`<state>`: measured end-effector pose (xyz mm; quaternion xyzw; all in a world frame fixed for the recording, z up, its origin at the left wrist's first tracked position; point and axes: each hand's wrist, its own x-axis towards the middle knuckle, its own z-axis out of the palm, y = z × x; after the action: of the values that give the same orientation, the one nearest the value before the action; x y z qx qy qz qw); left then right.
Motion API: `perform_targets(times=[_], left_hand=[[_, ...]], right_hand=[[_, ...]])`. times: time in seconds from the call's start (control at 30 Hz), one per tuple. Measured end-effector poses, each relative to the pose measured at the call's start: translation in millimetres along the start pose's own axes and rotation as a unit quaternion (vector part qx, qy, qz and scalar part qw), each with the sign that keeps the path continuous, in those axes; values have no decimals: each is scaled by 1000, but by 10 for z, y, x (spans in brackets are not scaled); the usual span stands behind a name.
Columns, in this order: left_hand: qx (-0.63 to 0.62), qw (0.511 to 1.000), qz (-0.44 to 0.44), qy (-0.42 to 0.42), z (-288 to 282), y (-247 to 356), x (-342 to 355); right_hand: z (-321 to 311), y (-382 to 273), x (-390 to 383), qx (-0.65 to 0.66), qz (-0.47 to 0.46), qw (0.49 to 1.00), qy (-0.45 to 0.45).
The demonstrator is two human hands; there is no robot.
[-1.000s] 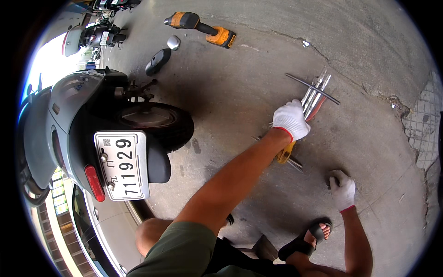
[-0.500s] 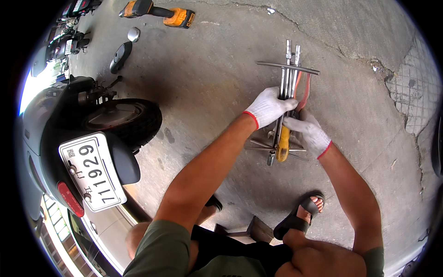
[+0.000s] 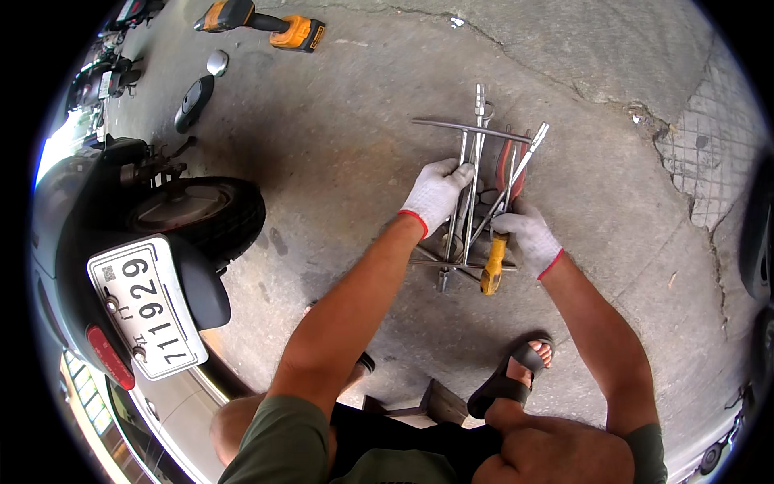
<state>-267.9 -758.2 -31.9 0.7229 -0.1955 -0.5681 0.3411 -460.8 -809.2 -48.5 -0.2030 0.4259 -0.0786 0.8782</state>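
Note:
My left hand [image 3: 439,192], in a white knitted glove with a red cuff, is closed around the shafts of long chrome T-handle socket wrenches [image 3: 480,113]. Their crossbars lie at the far and near ends of the bundle. Another chrome wrench [image 3: 534,146] leans out to the right, crossing between my hands. My right hand [image 3: 530,235], gloved alike, pinches a screwdriver by its yellow handle [image 3: 492,271], which points toward me. Red-handled pliers [image 3: 502,164] are just beyond the right fingers; their jaws are hidden. More metal tools lie in shadow beneath the bundle.
A scooter with a rear wheel [image 3: 197,210] and a white number plate [image 3: 147,306] stands at left. An orange and black cordless power tool [image 3: 297,33], a round silver cap [image 3: 217,62] and a dark oval part [image 3: 194,104] lie on the concrete. My sandalled foot [image 3: 516,373] is near.
The wrenches, bunched together before, have spread apart; one now tilts to the right. The screwdriver handle has separated from the bundle with my right hand. The view has shifted slightly.

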Motion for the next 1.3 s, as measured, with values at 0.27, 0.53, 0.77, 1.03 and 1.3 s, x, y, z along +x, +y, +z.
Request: perform_targets(times=[0.27,0.53,0.77,1.03,1.3], left_hand=[[2,1000,-13,15,-1,-26,-5],[-45,999,-16,11,64,103,-145],[113,986,120,38,222,-45,-140],[-19,992,107,69,370,-82,-130],[-207,968,-54,129,-30,-80,-16]], right_hand=[[31,18,7,-119,-48,991,45],[102,12,-28,-66,-35,995,64],[-80,84,22,-50,-28,997,46],[135,-37,-137,-17,-2,998,56],[-112,-309,-301,-121,-48,971,199]])
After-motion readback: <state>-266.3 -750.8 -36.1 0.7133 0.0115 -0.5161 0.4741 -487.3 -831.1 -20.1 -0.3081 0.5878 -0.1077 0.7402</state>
